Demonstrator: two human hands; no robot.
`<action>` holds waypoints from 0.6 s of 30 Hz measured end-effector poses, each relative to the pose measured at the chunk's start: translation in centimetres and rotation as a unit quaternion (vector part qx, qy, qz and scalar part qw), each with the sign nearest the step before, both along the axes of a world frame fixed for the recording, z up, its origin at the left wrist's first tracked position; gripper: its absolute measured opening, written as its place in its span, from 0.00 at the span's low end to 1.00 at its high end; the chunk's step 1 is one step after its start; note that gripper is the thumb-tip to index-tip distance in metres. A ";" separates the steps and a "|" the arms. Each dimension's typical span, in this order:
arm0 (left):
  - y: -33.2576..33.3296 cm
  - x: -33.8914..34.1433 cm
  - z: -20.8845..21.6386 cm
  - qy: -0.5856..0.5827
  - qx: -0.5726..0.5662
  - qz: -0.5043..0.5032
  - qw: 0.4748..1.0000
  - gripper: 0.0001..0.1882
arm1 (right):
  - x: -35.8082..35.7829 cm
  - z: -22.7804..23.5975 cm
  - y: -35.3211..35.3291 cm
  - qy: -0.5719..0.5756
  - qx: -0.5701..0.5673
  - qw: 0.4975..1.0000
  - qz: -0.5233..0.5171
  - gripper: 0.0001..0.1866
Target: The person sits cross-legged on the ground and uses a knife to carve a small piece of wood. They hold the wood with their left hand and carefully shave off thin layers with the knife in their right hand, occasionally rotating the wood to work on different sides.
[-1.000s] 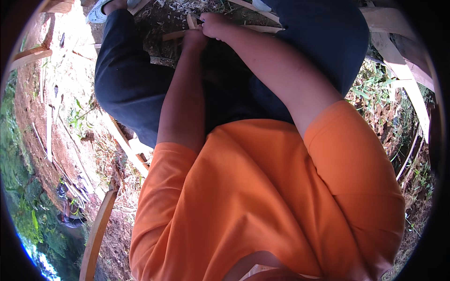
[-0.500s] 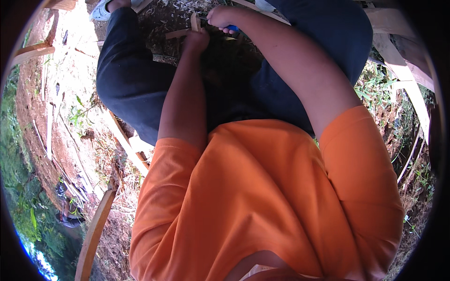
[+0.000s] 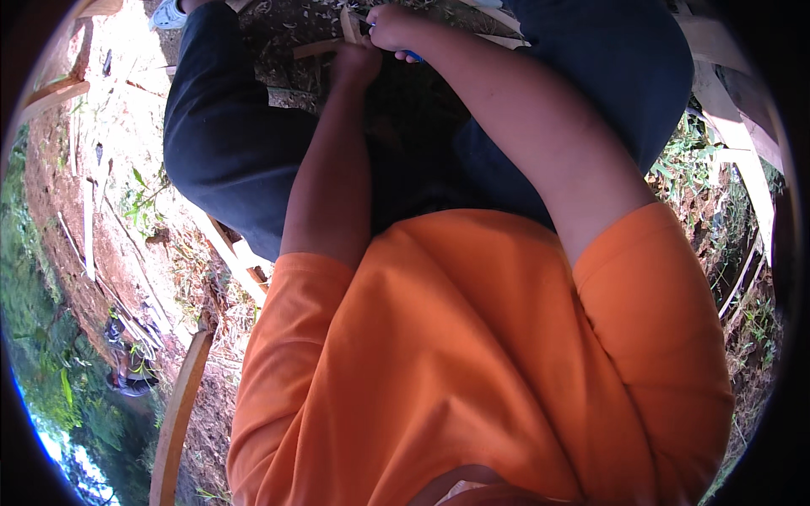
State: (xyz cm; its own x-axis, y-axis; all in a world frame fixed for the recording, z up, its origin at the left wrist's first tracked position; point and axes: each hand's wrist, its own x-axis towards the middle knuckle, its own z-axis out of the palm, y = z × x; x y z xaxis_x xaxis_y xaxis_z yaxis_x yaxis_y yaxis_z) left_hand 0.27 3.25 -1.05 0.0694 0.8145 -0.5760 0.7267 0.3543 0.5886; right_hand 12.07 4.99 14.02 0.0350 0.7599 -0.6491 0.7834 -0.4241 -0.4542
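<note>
At the top of the head view, my left hand (image 3: 358, 63) is closed around a pale strip of wood (image 3: 349, 25) that points up and away from me. Just right of it, my right hand (image 3: 391, 30) grips a knife with a blue handle (image 3: 413, 57). Its dark blade shows only in part, close against the wood strip. A second thin wood piece (image 3: 316, 49) reaches out leftward beside my left hand. My fingers are partly hidden by the backs of my hands.
Pale shavings (image 3: 325, 12) litter the dark ground beyond my hands. My legs in dark trousers (image 3: 221, 135) stand bent on both sides. Wooden boards (image 3: 179, 413) lie at left and more timber (image 3: 742, 160) at right. Someone crouches far off (image 3: 131, 371) at the lower left.
Both hands, still holding the wood strip and the knife, sit slightly higher in the picture. My right hand has shifted a little left, nearer the strip.
</note>
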 end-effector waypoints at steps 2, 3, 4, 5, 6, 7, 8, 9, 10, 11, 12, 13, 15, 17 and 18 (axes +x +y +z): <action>-0.3 -0.3 0.4 -0.020 0.015 -0.045 0.999 0.37 | -0.3 -0.6 -0.1 -0.009 -0.004 1.000 0.006 0.13; -0.5 -0.6 0.6 -0.031 0.023 -0.066 0.997 0.36 | -0.7 -0.9 -0.1 -0.013 -0.006 1.000 0.011 0.13; -0.1 -0.5 1.9 -0.012 0.029 -0.036 0.999 0.36 | -0.7 -2.6 0.8 -0.034 0.009 0.999 0.005 0.16; -1.3 0.8 3.8 0.000 0.024 -0.023 0.999 0.36 | 0.3 -5.9 0.7 -0.061 0.011 0.998 -0.016 0.19; -1.9 0.8 5.1 0.021 0.024 0.008 0.999 0.36 | 0.1 -6.2 1.4 -0.047 0.003 0.998 -0.029 0.20; -1.5 1.2 5.4 0.026 0.038 0.012 0.999 0.36 | 0.4 -6.2 2.0 -0.037 -0.005 0.998 -0.049 0.22; -2.1 1.1 5.1 0.038 0.044 0.022 0.998 0.36 | 0.2 -5.8 2.2 -0.023 -0.015 0.998 -0.065 0.23; -1.9 0.7 4.8 0.050 0.049 0.031 0.997 0.36 | 0.3 -5.3 3.0 0.001 -0.021 0.996 -0.087 0.23; -1.9 0.6 4.8 0.043 0.036 0.033 0.998 0.35 | 0.7 -5.0 2.5 0.019 -0.036 0.992 -0.117 0.23; -1.6 0.5 4.7 0.035 0.023 0.034 0.999 0.35 | 0.8 -4.8 2.0 0.033 -0.043 0.991 -0.125 0.24; -1.6 0.4 4.7 0.027 0.011 0.034 0.999 0.35 | 0.9 -4.7 1.5 0.047 -0.051 0.989 -0.134 0.24; -1.5 0.4 4.8 0.031 0.015 0.031 0.999 0.35 | 1.1 -4.0 1.5 0.059 -0.053 0.986 -0.144 0.25; -1.6 0.4 4.9 0.038 0.023 0.022 0.999 0.34 | 2.0 -2.7 1.2 0.059 -0.060 0.991 -0.108 0.24; -1.5 0.3 3.9 0.042 0.041 0.034 0.998 0.34 | 1.9 -1.2 0.5 0.060 -0.065 0.993 -0.076 0.23; -1.7 0.1 3.1 0.044 0.048 0.039 0.997 0.34 | 1.7 -0.8 0.1 0.061 -0.069 0.994 -0.063 0.22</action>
State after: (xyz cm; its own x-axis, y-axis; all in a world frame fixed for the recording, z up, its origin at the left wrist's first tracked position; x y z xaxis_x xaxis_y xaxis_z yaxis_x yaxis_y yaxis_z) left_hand 0.39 1.54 2.10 -0.0443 0.8674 -0.4956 0.7493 0.3569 0.5578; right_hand 13.81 5.08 13.23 0.0392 0.6586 -0.7515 0.6621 -0.5804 -0.4741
